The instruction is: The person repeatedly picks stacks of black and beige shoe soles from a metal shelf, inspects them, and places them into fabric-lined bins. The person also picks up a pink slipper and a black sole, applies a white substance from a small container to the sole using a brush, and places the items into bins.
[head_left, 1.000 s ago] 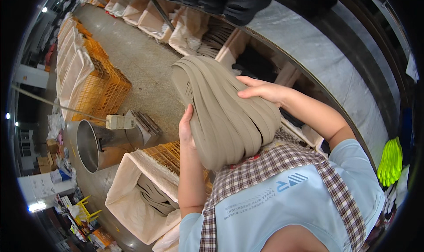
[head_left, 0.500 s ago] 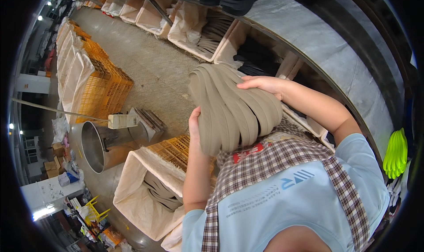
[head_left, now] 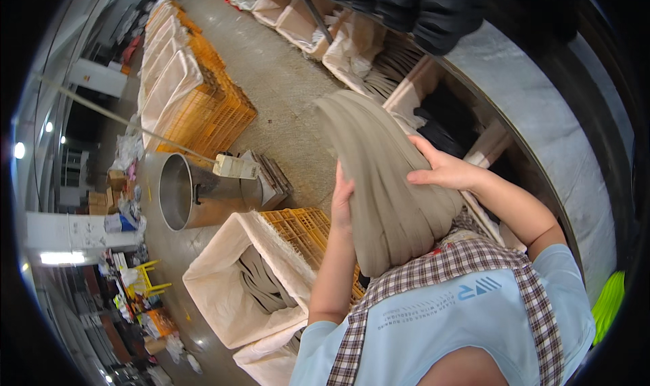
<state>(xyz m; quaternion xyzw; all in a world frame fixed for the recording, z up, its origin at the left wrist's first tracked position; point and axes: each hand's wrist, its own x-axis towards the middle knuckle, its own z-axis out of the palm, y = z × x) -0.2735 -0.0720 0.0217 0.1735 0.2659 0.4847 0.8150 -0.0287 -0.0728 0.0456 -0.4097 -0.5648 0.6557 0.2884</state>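
A thick stack of grey-brown shoe soles (head_left: 399, 203) is held in front of my apron, lying against one another like a fan. My left hand (head_left: 343, 200) grips the stack's left edge, its fingers partly hidden behind it. On the other side my right hand (head_left: 443, 168) clasps the upper right edge, thumb on top. Motion blurs the soles slightly. Similar soles (head_left: 261, 284) lie inside a cloth-lined orange crate (head_left: 227, 318) to the left of my left forearm.
A metal drum (head_left: 223, 200) lies on its side at the left, near stacked flat boards (head_left: 274, 179). Orange crates (head_left: 213, 112) with pale liners form a row beyond. A workbench (head_left: 542, 95) runs along the right, bearing black soles (head_left: 413, 7); lined bins stand beneath it.
The view has swung, so the surroundings sit further right. The stack's fan has closed together, and my right hand's thumb and fingers have spread wider on its edge.
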